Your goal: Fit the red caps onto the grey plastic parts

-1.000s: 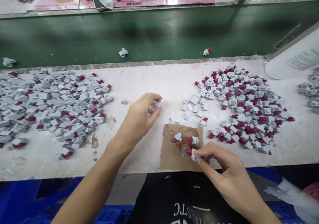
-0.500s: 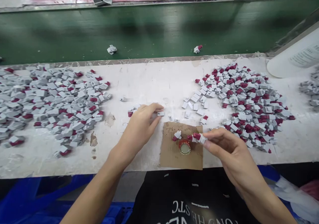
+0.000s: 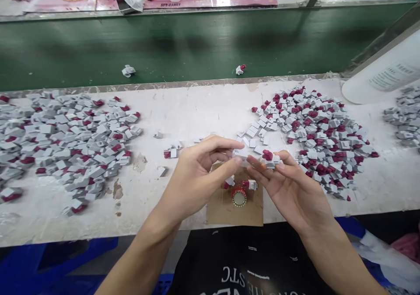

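Between thumb and forefinger, my left hand (image 3: 205,172) pinches a small light-grey plastic block (image 3: 240,154). My right hand (image 3: 292,185) holds a grey plastic piece with a dark-red part (image 3: 268,157) at its fingertips. Both pieces are raised above the cardboard square (image 3: 234,214), close together with a small gap. On the cardboard stands a round red-rimmed cap (image 3: 239,197) with a pale inside. A grey-and-red piece (image 3: 251,184) lies just behind the cap, and another (image 3: 229,182) sits to its left, partly behind my left hand.
A wide heap of grey and dark-red pieces (image 3: 75,142) covers the table's left side; another heap (image 3: 315,129) lies at right. A white cylindrical container (image 3: 377,74) leans at far right. Beyond the table edge runs a green belt (image 3: 183,46) carrying two small pieces.
My left hand has moved right with its grey block, towards my right hand. My right hand has lifted its piece, and a grey-and-red piece now lies behind the cap. The view has shifted slightly.
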A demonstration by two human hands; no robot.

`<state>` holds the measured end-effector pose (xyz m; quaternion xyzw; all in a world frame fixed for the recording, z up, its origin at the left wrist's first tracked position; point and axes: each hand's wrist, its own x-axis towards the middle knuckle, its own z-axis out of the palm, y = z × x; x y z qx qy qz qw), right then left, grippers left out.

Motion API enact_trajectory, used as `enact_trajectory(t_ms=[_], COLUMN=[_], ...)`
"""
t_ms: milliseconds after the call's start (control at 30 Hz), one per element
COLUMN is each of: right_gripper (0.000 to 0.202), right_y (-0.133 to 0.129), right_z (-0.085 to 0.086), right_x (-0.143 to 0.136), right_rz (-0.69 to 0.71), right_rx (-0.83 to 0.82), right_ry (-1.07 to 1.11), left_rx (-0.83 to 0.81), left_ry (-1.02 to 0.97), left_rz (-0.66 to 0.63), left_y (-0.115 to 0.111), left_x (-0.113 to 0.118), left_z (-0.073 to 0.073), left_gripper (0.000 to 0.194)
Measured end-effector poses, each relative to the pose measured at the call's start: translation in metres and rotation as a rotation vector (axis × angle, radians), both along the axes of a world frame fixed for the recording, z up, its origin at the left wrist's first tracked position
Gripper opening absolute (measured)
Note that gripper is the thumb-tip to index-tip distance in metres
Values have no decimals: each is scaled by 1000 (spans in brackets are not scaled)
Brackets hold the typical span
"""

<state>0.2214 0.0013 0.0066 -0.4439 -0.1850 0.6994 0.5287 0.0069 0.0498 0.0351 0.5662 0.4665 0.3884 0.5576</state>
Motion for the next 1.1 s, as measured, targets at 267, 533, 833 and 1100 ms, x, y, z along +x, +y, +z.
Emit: enact_trajectory(t_ms=[267, 533, 833, 1100], right_gripper=[15, 11, 7, 11], right_y=[3, 3, 4, 7], right_z=[1, -4, -6, -9], right_x=[-4, -6, -5, 4], right_rz=[-41, -78, -99, 36], right_rx=[59, 225, 233, 316], right_ry=[111, 9, -131, -343], left_rx=[-89, -171, -162, -125], left_ry=[-232, -315, -279, -207], left_rz=[63, -24, -49, -100], left_y=[-1, -1, -1, 3], left_x=[9, 18, 21, 15], left_z=[-15, -11, -11, -10], left_gripper=[22, 11, 11, 14])
